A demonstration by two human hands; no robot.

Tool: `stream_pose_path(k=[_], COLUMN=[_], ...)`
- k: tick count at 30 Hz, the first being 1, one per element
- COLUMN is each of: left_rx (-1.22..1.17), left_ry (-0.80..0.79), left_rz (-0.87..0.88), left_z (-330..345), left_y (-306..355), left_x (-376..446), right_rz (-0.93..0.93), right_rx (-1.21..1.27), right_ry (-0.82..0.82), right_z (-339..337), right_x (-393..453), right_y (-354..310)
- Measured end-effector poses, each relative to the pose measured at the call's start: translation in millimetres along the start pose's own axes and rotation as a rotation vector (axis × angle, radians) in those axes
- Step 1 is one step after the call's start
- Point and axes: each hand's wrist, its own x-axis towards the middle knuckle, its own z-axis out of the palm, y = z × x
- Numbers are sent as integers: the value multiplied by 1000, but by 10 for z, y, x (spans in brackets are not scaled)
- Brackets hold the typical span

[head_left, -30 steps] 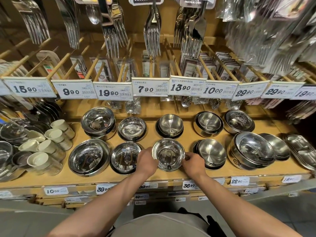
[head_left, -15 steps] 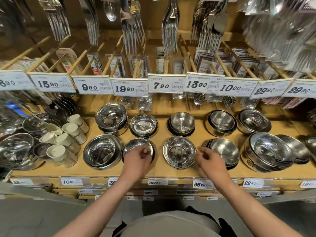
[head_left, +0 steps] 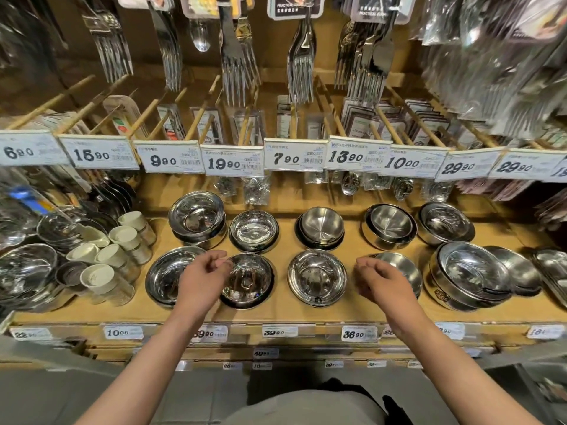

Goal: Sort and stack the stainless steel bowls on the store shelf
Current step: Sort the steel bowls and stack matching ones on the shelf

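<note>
A wooden store shelf (head_left: 306, 315) carried two rows of stainless steel bowls under a rail of white price tags (head_left: 294, 157), with packaged forks (head_left: 302, 73) hanging above. The landmark was the centre front bowl (head_left: 317, 277), which sat alone on the shelf with neither hand on it. Just left of it stood a shiny bowl on a dark base (head_left: 249, 280), and over that bowl's left rim hovered the left hand (head_left: 204, 279), fingers loosely curled and holding nothing. Further left lay a wide bowl (head_left: 167, 276), partly hidden by that hand. To the right of the centre bowl the right hand (head_left: 382, 283) hung with fingers loosely curled, empty, covering the near edge of a matte bowl stack (head_left: 402, 266). Behind the centre bowl sat a nested matte stack (head_left: 320, 227). Far to its left, white-lidded jars (head_left: 119, 253) crowded the shelf; far right stood a large deep bowl (head_left: 469, 274).
</note>
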Motion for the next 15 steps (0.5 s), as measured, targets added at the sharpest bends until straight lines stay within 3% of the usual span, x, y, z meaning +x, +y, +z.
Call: stream_pose_path(k=[6,15], left_rx=[102,361], left_ry=[145,338], left_rz=[14,-27], left_z=[-193,-369], left_y=[67,-74], left_x=[418,1017], right_rz=[-12,-39], right_rx=[-38,-123], right_ry=[48,-34], right_z=[-110,202], right_x=[-38,84], right_y=[61,29])
